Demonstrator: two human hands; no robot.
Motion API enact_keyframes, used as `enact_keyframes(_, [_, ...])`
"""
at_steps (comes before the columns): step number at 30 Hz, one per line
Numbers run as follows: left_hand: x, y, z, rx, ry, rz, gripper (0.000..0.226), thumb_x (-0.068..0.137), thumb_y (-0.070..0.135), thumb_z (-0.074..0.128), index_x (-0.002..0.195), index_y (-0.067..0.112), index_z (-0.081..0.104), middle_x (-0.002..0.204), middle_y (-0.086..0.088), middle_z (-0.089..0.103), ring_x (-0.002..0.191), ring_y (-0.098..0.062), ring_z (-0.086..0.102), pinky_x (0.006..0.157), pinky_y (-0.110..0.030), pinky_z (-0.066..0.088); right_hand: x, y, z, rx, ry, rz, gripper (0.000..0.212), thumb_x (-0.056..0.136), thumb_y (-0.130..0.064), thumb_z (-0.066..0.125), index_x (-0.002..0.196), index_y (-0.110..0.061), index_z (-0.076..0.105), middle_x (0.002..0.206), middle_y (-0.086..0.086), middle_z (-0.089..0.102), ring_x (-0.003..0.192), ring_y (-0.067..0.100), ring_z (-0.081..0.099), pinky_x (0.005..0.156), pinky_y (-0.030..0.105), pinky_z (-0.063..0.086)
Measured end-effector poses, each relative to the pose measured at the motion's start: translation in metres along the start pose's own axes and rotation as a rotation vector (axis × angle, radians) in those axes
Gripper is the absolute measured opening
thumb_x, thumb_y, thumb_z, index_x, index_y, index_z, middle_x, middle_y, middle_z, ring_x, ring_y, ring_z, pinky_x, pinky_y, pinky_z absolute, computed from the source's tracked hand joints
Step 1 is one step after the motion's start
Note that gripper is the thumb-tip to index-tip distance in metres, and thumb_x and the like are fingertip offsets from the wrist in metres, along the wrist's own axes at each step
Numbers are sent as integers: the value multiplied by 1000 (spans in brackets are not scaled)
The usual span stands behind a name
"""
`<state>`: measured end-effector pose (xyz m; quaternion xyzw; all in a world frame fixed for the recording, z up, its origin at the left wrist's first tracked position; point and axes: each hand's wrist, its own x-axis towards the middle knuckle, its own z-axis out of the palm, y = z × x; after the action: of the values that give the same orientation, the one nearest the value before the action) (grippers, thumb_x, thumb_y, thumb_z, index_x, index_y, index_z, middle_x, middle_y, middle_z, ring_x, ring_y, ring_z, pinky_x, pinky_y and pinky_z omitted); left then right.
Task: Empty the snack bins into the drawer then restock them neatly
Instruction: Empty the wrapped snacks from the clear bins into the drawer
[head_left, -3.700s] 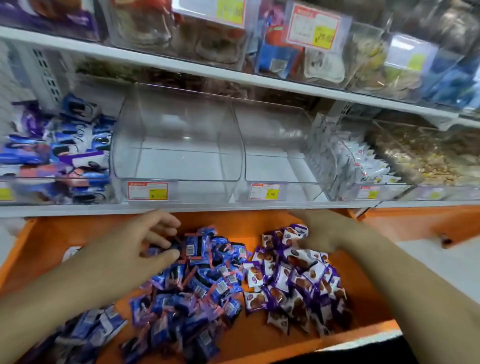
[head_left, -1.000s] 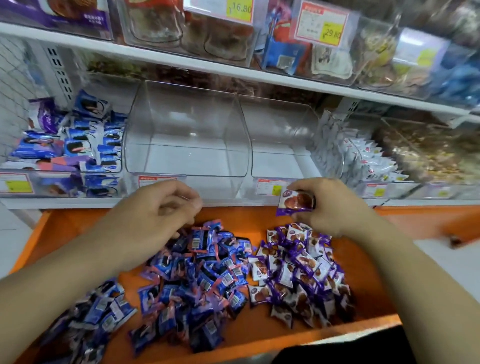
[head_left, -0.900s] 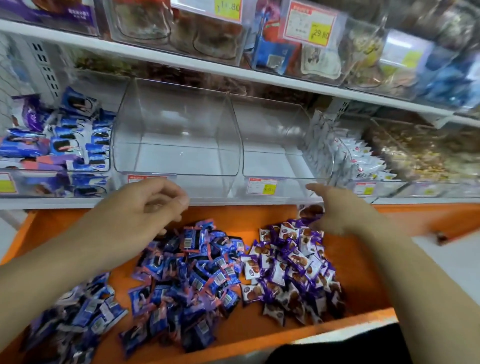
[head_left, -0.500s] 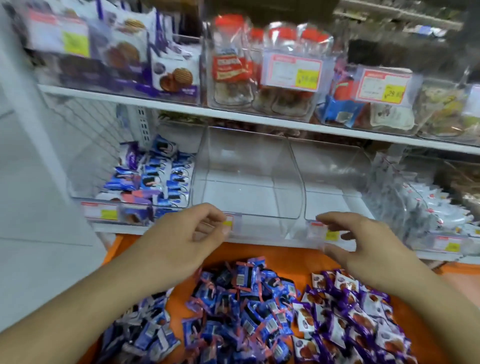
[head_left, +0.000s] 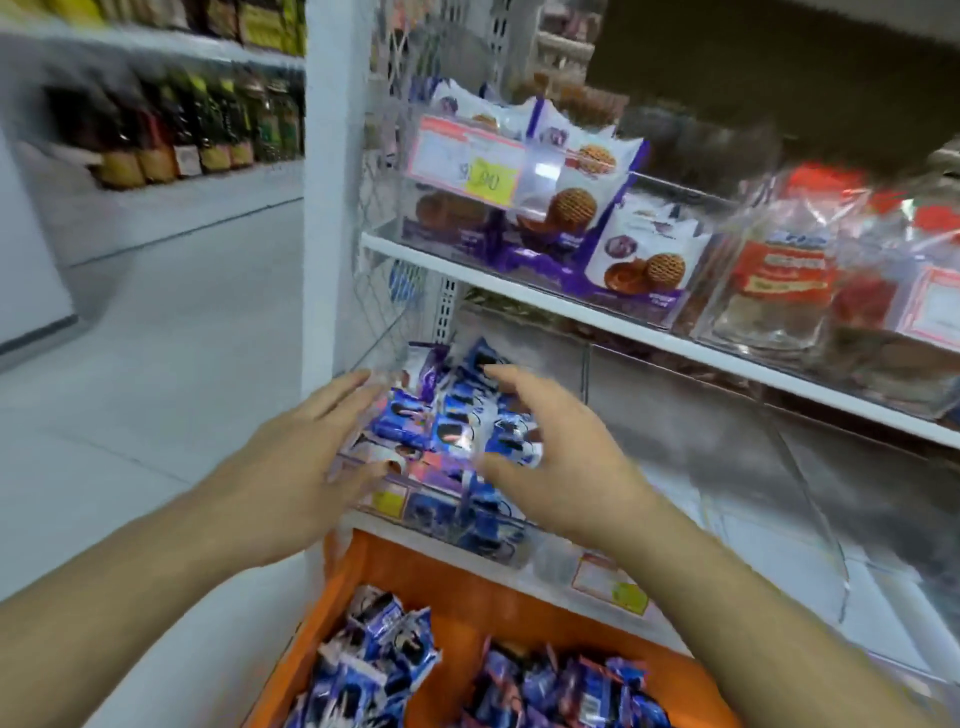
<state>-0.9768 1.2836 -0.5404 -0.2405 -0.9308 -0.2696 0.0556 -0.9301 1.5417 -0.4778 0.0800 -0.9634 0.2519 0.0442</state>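
Fingers (head_left: 343, 395) of my left hand (head_left: 291, 467) and right hand (head_left: 561, 457) are spread, holding nothing. The full snack bin (head_left: 441, 499) of blue packets (head_left: 452, 421) lies between both hands, just ahead, on the shelf above the orange drawer (head_left: 467, 623). Both hands look equally near.

One head cam, wide-angle, looks fwd and down, turned toward the shelf end. Close range: hands mid-frame, drawer (head_left: 358, 582) at 6 o'clock, shelf (head_left: 571, 306) at 2, aisle floor (head_left: 156, 364) at 9. No 2nd view.
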Motion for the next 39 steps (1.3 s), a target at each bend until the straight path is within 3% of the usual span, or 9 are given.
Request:
enact_keyframes(5, [2,-5,3,-113,18,-48,78,99,46,60,162,41,15,157,38,7,137,22,7,98,10,-3,121,1,60,-1,-193,54,123,76,-47,91,166,-39,7,167,5,24,155,24,25,109,24,29])
enact_keyframes(9, [0,-11,4,-181,33,-42,75,100,53,56,161,49,13,160,42,2,138,23,12,106,-1,11,159,19,89,9,-345,170,142,64,-48,99,163,-51,-3,174,3,-11,161,27,4,123,39,24])
enact_keyframes(12, [-2,-13,4,-183,32,-33,74,100,55,53,160,51,11,162,41,6,144,16,19,111,-12,20,164,33,108,-22,-313,155,141,56,-45,101,162,-51,8,171,2,12,155,28,25,124,39,33])
enact_keyframes(15, [-1,-16,3,-188,21,-28,72,101,53,53,161,51,12,162,40,7,137,21,15,104,-2,11,163,41,115,-19,-219,122,129,49,-49,101,156,-53,28,155,-2,38,138,22,46,115,38,44])
enact_keyframes(19, [-1,-22,3,-199,-5,-19,71,102,52,52,160,52,11,160,43,5,132,26,11,93,7,7,161,42,112,-49,-191,85,115,45,-57,96,145,-53,38,139,-2,47,127,21,50,109,40,48])
enact_keyframes(23, [-4,-23,1,-233,-13,5,69,102,47,55,158,53,15,153,47,9,121,39,12,89,12,9,160,34,110,-70,-223,160,111,47,-55,95,138,-50,32,127,1,43,118,24,48,103,45,49])
enact_keyframes(29, [-7,-25,1,-233,3,1,69,102,46,55,159,53,16,162,41,8,136,22,16,98,2,10,160,24,111,-100,-248,236,112,43,-63,91,135,-56,28,121,7,53,121,29,40,104,47,45])
enact_keyframes(32, [-7,-26,1,-232,-7,3,68,102,46,55,158,53,17,161,42,9,135,21,17,95,3,12,158,27,111,-64,-220,221,111,34,-66,91,127,-65,31,119,3,60,119,29,49,104,48,47])
enact_keyframes(39, [-6,-31,5,-206,-20,11,66,102,43,57,156,56,21,152,52,6,128,35,10,91,10,7,152,24,98,235,-179,112,92,62,-13,97,130,-37,41,103,2,68,84,16,72,72,30,62])
